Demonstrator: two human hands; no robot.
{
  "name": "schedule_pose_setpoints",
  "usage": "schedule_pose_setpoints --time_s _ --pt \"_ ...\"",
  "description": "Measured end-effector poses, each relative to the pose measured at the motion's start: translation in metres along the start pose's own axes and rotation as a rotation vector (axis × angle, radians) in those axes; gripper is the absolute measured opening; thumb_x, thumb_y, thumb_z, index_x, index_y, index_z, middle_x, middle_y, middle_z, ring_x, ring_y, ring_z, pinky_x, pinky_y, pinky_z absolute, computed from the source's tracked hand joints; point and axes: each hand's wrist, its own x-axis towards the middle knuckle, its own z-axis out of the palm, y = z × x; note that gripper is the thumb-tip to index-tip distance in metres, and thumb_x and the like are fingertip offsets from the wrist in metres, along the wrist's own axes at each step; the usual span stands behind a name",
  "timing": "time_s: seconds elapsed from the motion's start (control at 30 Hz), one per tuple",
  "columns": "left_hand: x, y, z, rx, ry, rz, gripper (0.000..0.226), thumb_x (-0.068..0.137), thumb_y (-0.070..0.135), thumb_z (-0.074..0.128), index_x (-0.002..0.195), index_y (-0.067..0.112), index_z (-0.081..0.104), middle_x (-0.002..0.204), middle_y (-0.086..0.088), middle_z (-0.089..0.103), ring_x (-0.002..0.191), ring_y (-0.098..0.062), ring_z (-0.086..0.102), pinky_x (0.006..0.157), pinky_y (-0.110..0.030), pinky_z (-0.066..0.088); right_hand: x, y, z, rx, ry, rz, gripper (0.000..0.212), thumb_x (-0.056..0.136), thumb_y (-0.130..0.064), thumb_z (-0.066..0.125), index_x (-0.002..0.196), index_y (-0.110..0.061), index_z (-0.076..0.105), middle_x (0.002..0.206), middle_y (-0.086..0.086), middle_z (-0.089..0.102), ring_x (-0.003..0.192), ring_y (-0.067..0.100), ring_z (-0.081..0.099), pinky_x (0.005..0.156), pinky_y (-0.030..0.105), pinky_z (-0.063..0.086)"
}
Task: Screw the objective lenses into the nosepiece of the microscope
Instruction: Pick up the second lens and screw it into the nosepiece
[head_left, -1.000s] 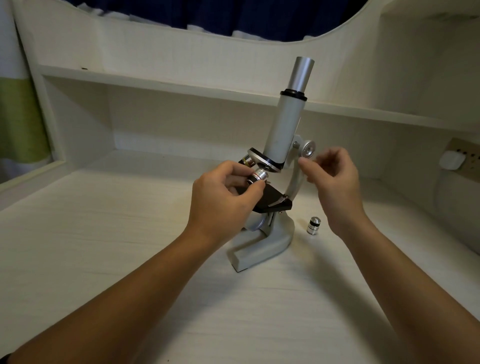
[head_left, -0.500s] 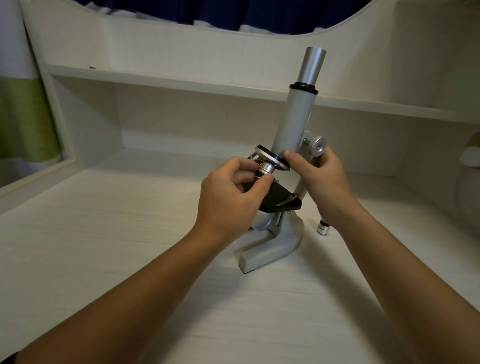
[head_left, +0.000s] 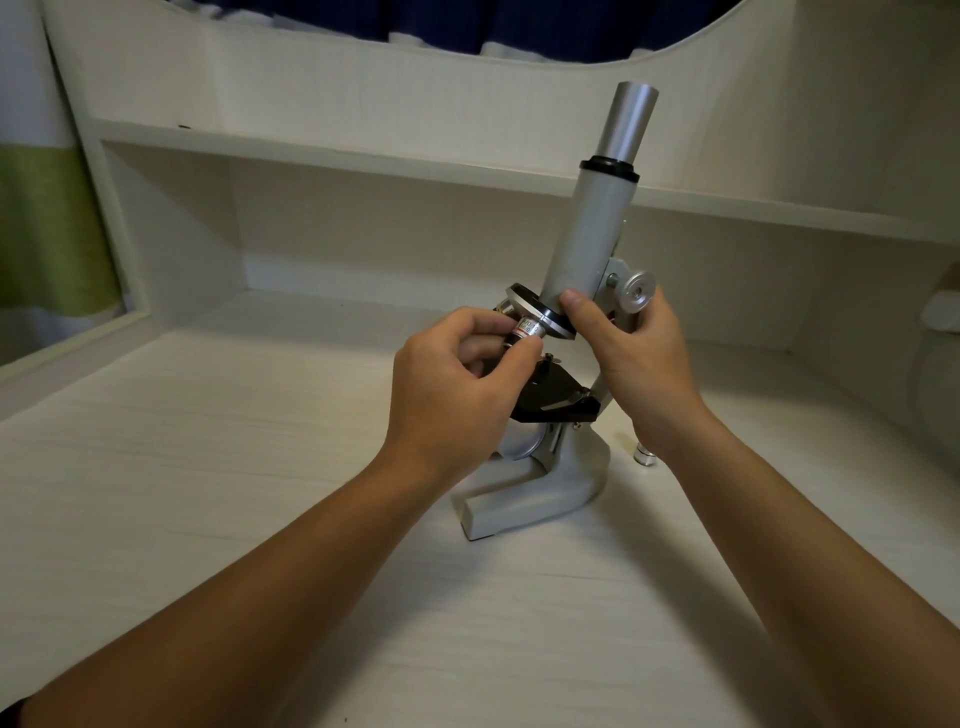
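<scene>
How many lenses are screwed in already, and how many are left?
Done: a back lens seems already in the nosepiece, half hidden by fingers. In hand: the left hand pinches a second lens at the nosepiece while the right hand grips the microscope. Left: a third lens stands on the desk.

A pale, white-grained wooden desk top (head_left: 208, 493) fills the view, closed at its back edge by a matching shelf unit (head_left: 363, 153). A grey metal microscope (head_left: 584, 234) stands right of centre. Just beside its foot, toward the right edge, stands a small silver cylindrical objective lens (head_left: 644, 456) (partly hidden by a forearm).
</scene>
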Motion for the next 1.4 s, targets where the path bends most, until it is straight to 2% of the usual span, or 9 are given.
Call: schedule_pose_setpoints --time_s 0.17,0.27,0.43,0.63,0.8,1.0,1.13,1.23,1.4 --pt "-0.0009 0.0002 0.0019 -0.04 0.014 -0.019 0.014 0.083 0.015 0.077 0.096 0.015 0.071 0.076 0.015 0.078 0.069 -0.004 0.075 0.06 -0.015 0.056 -0.0009 -0.0001 0.0004 -0.007 0.005 -0.001 0.065 0.06 -0.069 0.074 0.112 -0.03 0.064 0.116 0.0 0.077 0.112 0.021 0.073 0.087 0.023 0.054" --pt "-0.003 0.0012 0.0032 -0.077 0.019 -0.034 0.02 0.083 0.013 0.077 0.103 0.016 0.073 0.072 0.023 0.076 0.071 -0.002 0.075 0.062 -0.012 0.055 -0.0021 0.0004 0.0015 -0.003 0.016 -0.001 0.069 0.061 -0.069 0.075 0.116 -0.027 0.065 0.115 0.0 0.077 0.111 0.02 0.073 0.086 0.023 0.054" --pt "-0.006 0.0035 0.0044 -0.102 0.051 -0.023 0.026 0.079 0.012 0.081 0.092 0.033 0.072 0.076 0.021 0.077 0.075 -0.005 0.076 0.066 -0.019 0.059 -0.0046 0.0006 0.004 0.011 0.041 -0.009 0.06 0.062 -0.068 0.075 0.108 -0.033 0.063 0.115 0.002 0.076 0.109 0.021 0.072 0.085 0.024 0.055" --pt "-0.0044 0.0035 0.0043 -0.051 0.096 -0.006 0.031 0.072 0.009 0.085 0.1 0.017 0.076 0.086 0.011 0.077 0.078 -0.007 0.076 0.073 -0.025 0.061 -0.0059 0.0001 0.0049 0.018 0.039 -0.016 0.057 0.061 -0.068 0.076 0.106 -0.036 0.062 0.106 -0.008 0.075 0.093 0.006 0.071 0.079 0.017 0.052" --pt "-0.005 0.0048 0.0038 -0.004 0.104 0.019 0.033 0.071 0.009 0.086 0.102 0.013 0.076 0.086 0.009 0.076 0.077 -0.005 0.076 0.075 -0.024 0.06 -0.006 0.0017 0.0054 0.004 0.051 -0.015 0.055 0.062 -0.069 0.075 0.104 -0.037 0.06 0.113 0.002 0.075 0.109 0.024 0.071 0.083 0.024 0.054" --pt "-0.006 0.0084 0.008 0.06 0.135 0.059 0.031 0.068 0.006 0.087 0.095 0.016 0.075 0.087 0.006 0.077 0.068 -0.006 0.076 0.067 -0.032 0.064 -0.0063 0.0028 0.0067 0.001 0.068 -0.017 0.054 0.063 -0.07 0.074 0.105 -0.038 0.06 0.112 -0.001 0.075 0.109 0.024 0.071 0.082 0.025 0.054" --pt "-0.0048 0.0082 0.0074 0.068 0.118 0.022 0.03 0.069 0.015 0.085 0.097 0.017 0.074 0.089 0.003 0.078 0.067 -0.009 0.076 0.067 -0.035 0.064 -0.0067 0.0015 0.0059 -0.002 0.071 -0.007 0.058 0.062 -0.069 0.075 0.107 -0.035 0.062 0.115 0.004 0.076 0.109 0.026 0.072 0.093 0.038 0.058" --pt "-0.0055 0.0077 0.0069 0.025 0.112 -0.014 0.029 0.073 0.019 0.081 0.1 0.015 0.075 0.089 -0.002 0.078 0.068 -0.012 0.077 0.067 -0.035 0.064 -0.0069 0.0001 0.005 -0.009 0.075 0.005 0.06 0.062 -0.069 0.075 0.107 -0.032 0.062 0.114 0.003 0.076 0.109 0.025 0.072 0.095 0.041 0.058" --pt "-0.0057 0.0094 0.0039 -0.211 0.063 -0.137 0.017 0.083 0.008 0.077 0.099 0.008 0.073 0.08 -0.008 0.079 0.068 -0.02 0.078 0.061 -0.024 0.06 -0.0078 -0.0008 0.0046 -0.016 0.073 0.012 0.063 0.062 -0.069 0.075 0.11 -0.03 0.063 0.112 0.001 0.076 0.107 0.023 0.072 0.093 0.036 0.058"
